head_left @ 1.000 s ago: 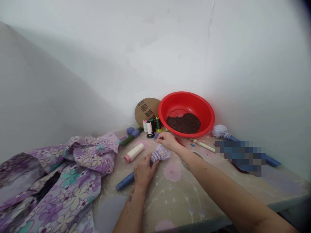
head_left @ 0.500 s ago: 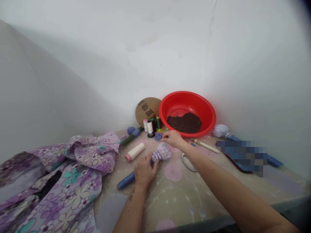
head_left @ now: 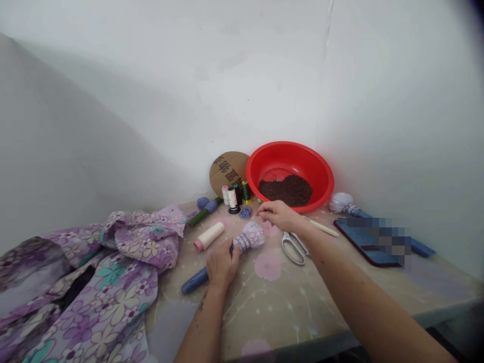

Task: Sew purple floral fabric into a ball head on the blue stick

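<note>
My left hand (head_left: 221, 264) is closed round a blue handle (head_left: 194, 282) lying on the table. The handle ends in a ball wrapped in purple floral cloth (head_left: 252, 235). Just beyond that ball my right hand (head_left: 278, 215) hovers with its fingertips pinched together; what they hold is too small to make out. A small bluish cloth rosette (head_left: 245, 212) lies just left of the right fingertips. White scissors (head_left: 294, 246) lie beside my right wrist.
A red basin (head_left: 290, 174) with dark grains stands in the corner, beside a round cardboard disc (head_left: 229, 171) and several thread spools (head_left: 234, 195). A pink-ended cream spool (head_left: 208, 237), purple floral fabric (head_left: 106, 282), a pen (head_left: 320, 227) and a dark phone (head_left: 366, 242) also lie around.
My right hand has drawn back to the right, from left of the ball to beyond it, uncovering the scissors. The left hand has stayed on the handle.
</note>
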Tool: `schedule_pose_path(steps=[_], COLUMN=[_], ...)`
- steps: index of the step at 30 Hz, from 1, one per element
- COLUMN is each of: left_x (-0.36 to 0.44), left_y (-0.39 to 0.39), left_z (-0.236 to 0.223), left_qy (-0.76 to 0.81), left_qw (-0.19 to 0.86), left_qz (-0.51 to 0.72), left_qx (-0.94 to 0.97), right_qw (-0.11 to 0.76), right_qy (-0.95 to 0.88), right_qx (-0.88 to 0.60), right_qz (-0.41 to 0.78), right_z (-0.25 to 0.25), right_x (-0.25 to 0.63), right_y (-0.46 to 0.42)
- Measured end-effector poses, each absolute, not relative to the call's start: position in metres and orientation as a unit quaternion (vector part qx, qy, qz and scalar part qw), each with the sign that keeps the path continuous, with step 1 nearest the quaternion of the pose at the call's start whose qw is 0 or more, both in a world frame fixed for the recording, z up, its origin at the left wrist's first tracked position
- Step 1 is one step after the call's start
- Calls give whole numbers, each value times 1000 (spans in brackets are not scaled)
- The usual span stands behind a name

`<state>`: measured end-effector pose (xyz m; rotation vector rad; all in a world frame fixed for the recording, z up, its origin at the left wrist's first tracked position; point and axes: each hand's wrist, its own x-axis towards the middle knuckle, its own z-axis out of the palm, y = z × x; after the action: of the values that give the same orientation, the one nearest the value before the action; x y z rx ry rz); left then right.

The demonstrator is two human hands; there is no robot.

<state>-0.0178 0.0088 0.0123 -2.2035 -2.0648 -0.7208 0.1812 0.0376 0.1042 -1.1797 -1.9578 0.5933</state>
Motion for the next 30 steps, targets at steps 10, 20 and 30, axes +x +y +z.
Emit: schedule_pose_path(steps=[10,20,30], left_x=[-19,-17,-17], left_y=[9,10,9], left_z=[14,14,16], left_qy=[-658,-669,-674], left_qw=[19,23,14], left_qz=[-223,-218,-210], left_qx=[-719,-710,-708], right_qw=[382,328,316], right_qy=[-759,-729,-729], right_qx=[-466,-565,-576], right_qz=[246,205,193], right_z=[22,6,4], right_x=[132,122,122], right_y=[25,6,-3])
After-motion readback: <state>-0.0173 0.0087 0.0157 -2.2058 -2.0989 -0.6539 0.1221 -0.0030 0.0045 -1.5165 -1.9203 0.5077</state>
